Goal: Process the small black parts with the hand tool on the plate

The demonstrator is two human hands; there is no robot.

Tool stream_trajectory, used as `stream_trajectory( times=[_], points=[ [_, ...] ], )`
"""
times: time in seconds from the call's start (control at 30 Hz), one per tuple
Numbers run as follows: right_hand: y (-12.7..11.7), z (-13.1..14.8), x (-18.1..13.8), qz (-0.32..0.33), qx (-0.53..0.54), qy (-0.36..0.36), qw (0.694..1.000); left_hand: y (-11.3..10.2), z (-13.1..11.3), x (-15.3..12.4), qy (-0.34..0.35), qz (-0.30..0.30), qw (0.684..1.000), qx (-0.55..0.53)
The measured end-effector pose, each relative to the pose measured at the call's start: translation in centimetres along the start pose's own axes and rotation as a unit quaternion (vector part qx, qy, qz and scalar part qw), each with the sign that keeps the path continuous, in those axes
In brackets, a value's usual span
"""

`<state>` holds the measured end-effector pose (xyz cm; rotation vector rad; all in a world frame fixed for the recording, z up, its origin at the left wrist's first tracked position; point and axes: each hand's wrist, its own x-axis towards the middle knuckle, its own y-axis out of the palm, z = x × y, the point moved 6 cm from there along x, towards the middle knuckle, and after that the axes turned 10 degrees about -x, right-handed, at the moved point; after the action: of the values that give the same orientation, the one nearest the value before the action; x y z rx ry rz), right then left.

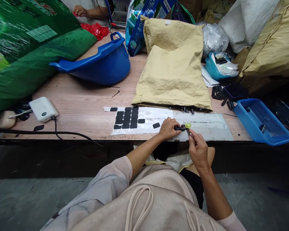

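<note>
Close to the table's front edge, my left hand [169, 128] is closed on a slim black part [180, 128], its fingers pinching the near end. My right hand [198, 149] grips a thin dark stick-like tool [188, 132] whose tip meets the black part. A small round yellow-green piece [188, 125] sits at that meeting point; whether it belongs to the tool I cannot tell. Beneath both hands lies a clear-taped sheet [216, 125]. Left of them, rows of black rounded pads [126, 117] rest on white paper [148, 128].
A yellowish woven sack [170, 70] lies just behind the hands, small black cylinders [192, 111] at its edge. A blue basin [103, 64] stands left, a light-blue basket [262, 122] right. A white box [43, 109] with cables is far left. Another person's hand [80, 11] shows behind.
</note>
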<state>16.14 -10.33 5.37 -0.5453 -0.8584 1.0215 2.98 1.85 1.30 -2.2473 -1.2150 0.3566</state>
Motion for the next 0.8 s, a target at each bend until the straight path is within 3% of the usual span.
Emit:
stream_trajectory(
  times=[0.23, 0.43, 0.63, 0.8],
  points=[
    [0.8, 0.6, -0.5, 0.004, -0.05, -0.06, 0.997, 0.1, 0.2, 0.0, -0.001, -0.008, 1.0, 0.009],
    [-0.7, 0.1, -0.1, -0.047, -0.05, -0.041, 0.997, 0.2, 0.1, 0.1, 0.009, -0.008, 1.0, -0.005],
    [0.1, -0.7, -0.5, -0.015, -0.043, -0.022, 0.999, 0.2, 0.1, 0.1, 0.006, -0.008, 1.0, -0.004],
    [-2.1, -2.7, 2.1, -0.057, -0.095, 0.011, 0.994, 0.3, 0.2, 0.1, 0.013, -0.016, 1.0, -0.003]
  ],
)
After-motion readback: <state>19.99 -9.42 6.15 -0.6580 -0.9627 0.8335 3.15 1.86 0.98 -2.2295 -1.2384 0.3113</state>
